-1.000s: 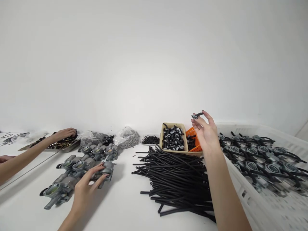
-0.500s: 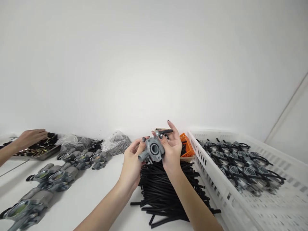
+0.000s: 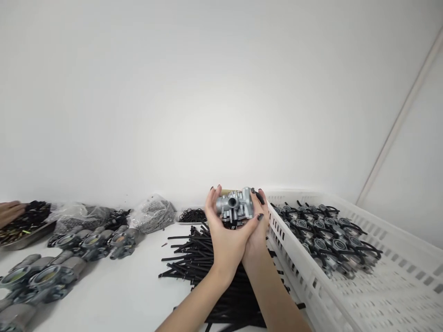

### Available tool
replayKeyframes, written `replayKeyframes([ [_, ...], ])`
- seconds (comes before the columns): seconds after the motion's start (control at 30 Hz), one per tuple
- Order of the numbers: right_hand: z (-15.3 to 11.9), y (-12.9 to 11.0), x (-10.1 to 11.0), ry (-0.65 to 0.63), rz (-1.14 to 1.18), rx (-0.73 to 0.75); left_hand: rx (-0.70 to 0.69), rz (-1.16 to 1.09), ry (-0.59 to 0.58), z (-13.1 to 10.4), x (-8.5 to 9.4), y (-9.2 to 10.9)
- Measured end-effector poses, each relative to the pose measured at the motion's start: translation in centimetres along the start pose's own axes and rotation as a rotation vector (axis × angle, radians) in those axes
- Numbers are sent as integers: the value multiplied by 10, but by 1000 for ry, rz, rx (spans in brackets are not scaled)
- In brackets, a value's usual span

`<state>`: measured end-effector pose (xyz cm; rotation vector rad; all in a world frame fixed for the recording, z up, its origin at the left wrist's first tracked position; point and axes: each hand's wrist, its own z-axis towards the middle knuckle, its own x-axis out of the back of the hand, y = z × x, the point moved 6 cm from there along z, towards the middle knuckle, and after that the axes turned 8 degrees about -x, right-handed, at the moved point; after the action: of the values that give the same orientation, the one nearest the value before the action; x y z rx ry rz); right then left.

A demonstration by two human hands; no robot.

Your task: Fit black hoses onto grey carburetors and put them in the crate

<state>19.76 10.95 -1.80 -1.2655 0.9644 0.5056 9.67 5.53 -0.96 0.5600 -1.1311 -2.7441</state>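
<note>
A grey metal carburetor (image 3: 235, 205) is held up in both hands, a short black hose (image 3: 258, 196) sticking out at its right end. My left hand (image 3: 224, 235) cups it from the left and below, thumb reaching across to the right. Around its right side wraps my right hand (image 3: 259, 226), fingers near the hose. Beneath my wrists lies a pile of black rubber hoses (image 3: 194, 263), partly hidden by my arms.
On the right stands a white perforated crate (image 3: 301, 272) with rows of carburetors (image 3: 320, 223). More carburetors (image 3: 93, 242) sit at left, near plastic bags of small parts (image 3: 154, 214) and a tray (image 3: 29, 233). Black rings (image 3: 192, 216) lie behind the hoses. Another person's hand (image 3: 12, 212) is far left.
The carburetor has been turned, so its round bore no longer faces me. My left hand has shifted right beneath it, closer to my right hand. The view has swung slightly right.
</note>
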Motion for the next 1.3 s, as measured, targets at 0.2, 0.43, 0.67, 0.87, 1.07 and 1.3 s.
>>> replayKeyframes([
  [0.2, -21, -4, -14, -22, 33, 49, 140, -279, 202, 15, 5, -25],
  [0.43, -29, -22, -28, -214, -26, 126, 327, -542, 258, 38, 25, -21],
  [0.67, -22, -28, -40, -416, -212, 85, 205, -299, -221, 51, 40, -8],
  [0.87, -32, -21, -45, -592, -248, -88, -25, -86, -412, 49, 38, 19],
  [1.07, -40, -22, -46, -610, -276, -123, -33, -36, -410, 50, 43, 27],
  [1.3, -50, -24, -48, -643, -326, -119, -127, 83, -467, 52, 50, 36],
])
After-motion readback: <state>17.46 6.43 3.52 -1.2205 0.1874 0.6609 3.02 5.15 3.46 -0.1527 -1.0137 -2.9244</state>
